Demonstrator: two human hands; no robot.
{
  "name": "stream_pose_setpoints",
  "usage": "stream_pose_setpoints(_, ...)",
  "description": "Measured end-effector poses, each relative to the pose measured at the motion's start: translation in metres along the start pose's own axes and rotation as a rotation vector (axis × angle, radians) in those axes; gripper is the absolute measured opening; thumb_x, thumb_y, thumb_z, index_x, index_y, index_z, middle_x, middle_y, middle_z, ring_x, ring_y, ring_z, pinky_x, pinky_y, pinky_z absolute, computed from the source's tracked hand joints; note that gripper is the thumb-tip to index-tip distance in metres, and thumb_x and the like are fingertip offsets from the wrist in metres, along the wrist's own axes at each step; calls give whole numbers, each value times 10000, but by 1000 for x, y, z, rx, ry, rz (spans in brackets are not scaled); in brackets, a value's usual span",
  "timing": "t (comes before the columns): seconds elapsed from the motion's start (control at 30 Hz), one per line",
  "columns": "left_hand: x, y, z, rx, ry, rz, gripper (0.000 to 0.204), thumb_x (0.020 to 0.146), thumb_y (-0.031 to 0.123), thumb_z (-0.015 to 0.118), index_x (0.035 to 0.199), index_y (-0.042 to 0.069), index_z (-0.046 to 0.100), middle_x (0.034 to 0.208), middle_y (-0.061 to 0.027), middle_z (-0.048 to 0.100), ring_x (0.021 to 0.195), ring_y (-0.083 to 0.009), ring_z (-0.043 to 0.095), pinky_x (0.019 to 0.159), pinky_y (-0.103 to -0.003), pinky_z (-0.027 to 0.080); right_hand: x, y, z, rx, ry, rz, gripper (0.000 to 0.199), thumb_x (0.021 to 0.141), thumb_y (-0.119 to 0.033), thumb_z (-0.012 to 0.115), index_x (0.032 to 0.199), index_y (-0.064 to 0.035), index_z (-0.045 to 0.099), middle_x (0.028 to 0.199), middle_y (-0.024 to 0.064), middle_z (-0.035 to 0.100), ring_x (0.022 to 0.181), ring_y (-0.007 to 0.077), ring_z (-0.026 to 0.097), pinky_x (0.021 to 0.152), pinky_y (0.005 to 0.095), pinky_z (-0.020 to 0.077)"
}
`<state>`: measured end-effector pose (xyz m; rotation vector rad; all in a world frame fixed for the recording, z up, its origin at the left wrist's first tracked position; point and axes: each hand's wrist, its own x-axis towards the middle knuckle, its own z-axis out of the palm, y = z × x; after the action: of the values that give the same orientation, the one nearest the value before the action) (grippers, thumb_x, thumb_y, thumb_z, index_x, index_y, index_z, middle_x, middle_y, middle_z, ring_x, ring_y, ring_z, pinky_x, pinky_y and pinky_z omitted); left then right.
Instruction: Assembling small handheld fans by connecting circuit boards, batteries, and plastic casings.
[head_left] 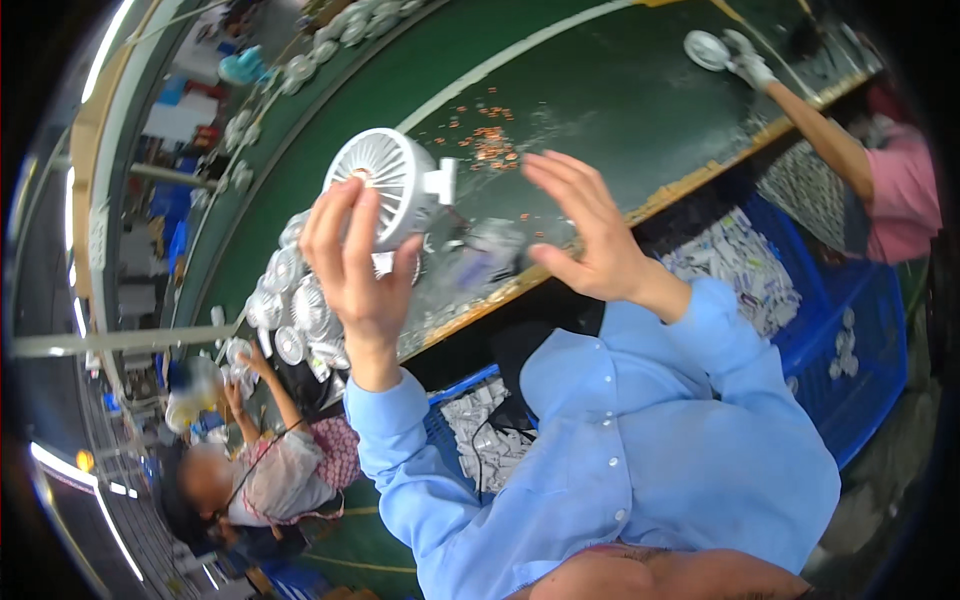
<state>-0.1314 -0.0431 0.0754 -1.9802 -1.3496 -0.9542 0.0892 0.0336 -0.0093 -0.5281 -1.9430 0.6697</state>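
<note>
My left hand grips a white fan head by its round grille, fingers over the front and thumb at the lower edge. A short white neck piece sticks out from the fan's right side. My right hand is apart from it, fingers stretched out and holding nothing. Beyond the hands, small copper-coloured parts lie scattered on the green work surface. Between and below my hands rests a blurred clear and purplish item whose kind I cannot make out.
Several white fans are piled left of me. A wooden edge borders the surface. Blue bins with white pieces stand at right. One co-worker sits at left; another's gloved hand holds a round white part.
</note>
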Motion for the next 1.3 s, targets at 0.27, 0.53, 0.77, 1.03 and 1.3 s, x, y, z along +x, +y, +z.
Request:
stream_pose_setpoints(0.27,-25,73,92,-312,-396,-372,253,789,196,685,979,43,613,955,-92,641,839,-271,606,686,-373,486,-79,32,-63,833,-500,885,323,939,-259,528,770,0,624,708,84,634,694,149,621,661,298,484)
stream_pose_setpoints(0.53,-76,119,111,-546,-892,-595,386,810,324,637,1046,19,626,996,-186,648,906,-341,628,767,-399,499,-118,14,-92,1214,-549,1016,300,922,-196,442,687,-29,524,590,34,527,620,139,603,574,247,420)
stream_pose_setpoints(0.77,-93,172,98,-1203,-297,-547,306,658,-57,657,960,-11,675,1012,-162,653,903,-255,658,782,-327,531,-112,3,-83,1008,-554,1144,379,909,-179,438,549,-63,445,478,18,423,485,161,590,478,236,373)
stream_pose_setpoints(1.03,-98,189,112,-704,12,-415,258,588,-4,676,843,33,652,902,-88,650,836,-249,661,644,-318,553,-113,2,-78,821,-499,1151,395,902,-163,438,519,-77,391,498,47,489,459,152,572,454,239,399)
stream_pose_setpoints(1.3,-110,179,108,-744,34,-270,234,587,22,699,816,32,652,840,-63,648,752,-211,653,593,-299,549,-107,16,-85,952,-781,1163,393,848,-163,447,474,-95,348,433,80,493,401,186,559,453,267,411)
